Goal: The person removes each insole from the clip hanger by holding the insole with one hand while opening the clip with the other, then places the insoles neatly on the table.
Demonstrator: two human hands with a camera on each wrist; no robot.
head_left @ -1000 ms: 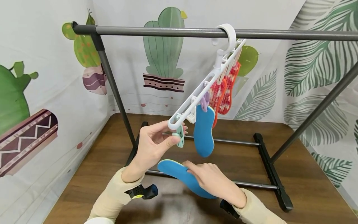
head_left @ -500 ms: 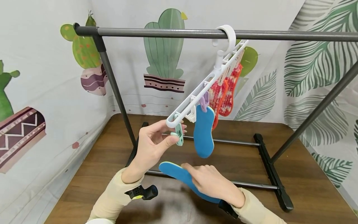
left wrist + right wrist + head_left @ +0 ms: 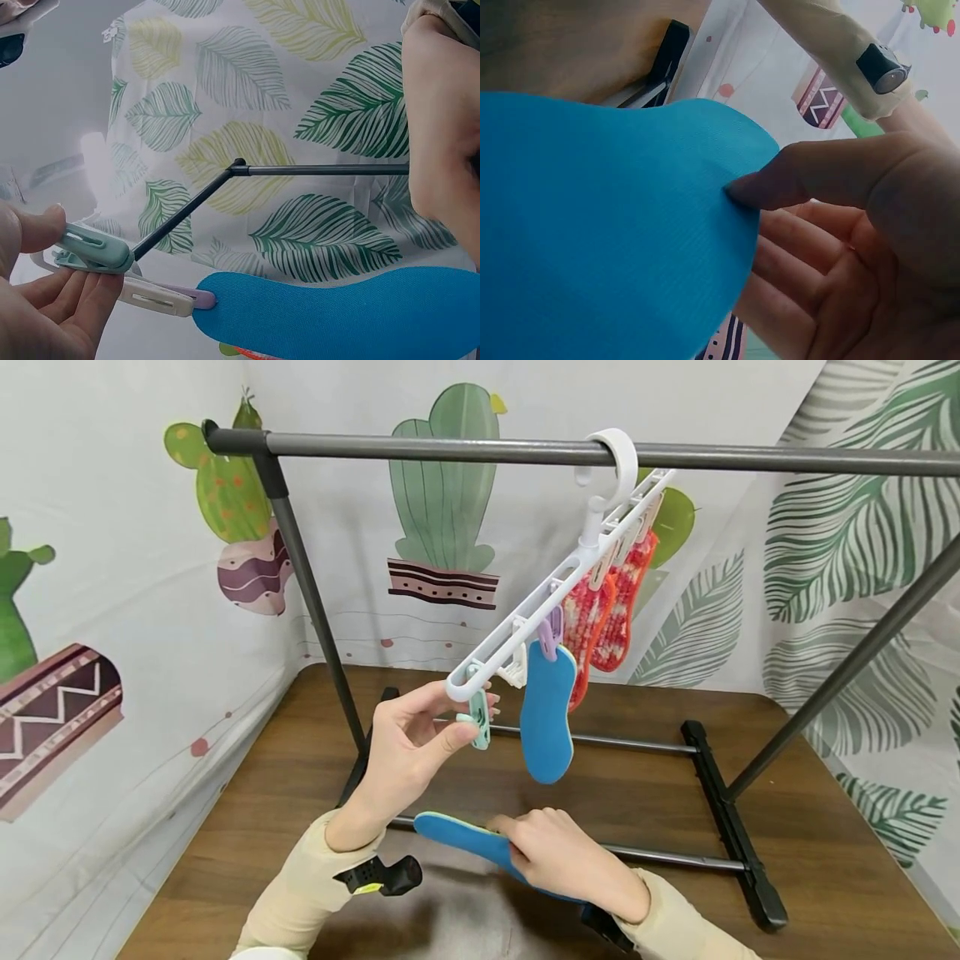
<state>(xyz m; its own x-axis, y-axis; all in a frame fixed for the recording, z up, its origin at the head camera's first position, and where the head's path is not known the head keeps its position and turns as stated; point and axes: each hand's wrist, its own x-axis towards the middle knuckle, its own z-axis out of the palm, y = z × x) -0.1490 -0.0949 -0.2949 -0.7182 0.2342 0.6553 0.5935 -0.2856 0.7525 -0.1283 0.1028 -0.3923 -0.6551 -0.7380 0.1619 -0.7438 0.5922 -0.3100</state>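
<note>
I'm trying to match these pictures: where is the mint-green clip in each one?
Head: mint-green clip just below centre, pinched by the left hand.
Left wrist: the mint-green clip at lower left, in the same hand.
Right wrist: not in it.
Shared landmark: the dark rack, seen only in part in both wrist views.

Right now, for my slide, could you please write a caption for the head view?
Left hand pinches a mint clothespin on a white hanger; right hand holds a blue insole.

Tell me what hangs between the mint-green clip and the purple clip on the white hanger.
A white clip hangs between the mint-green clip and the purple clip. The head view shows this, and the left wrist view does too.
</note>
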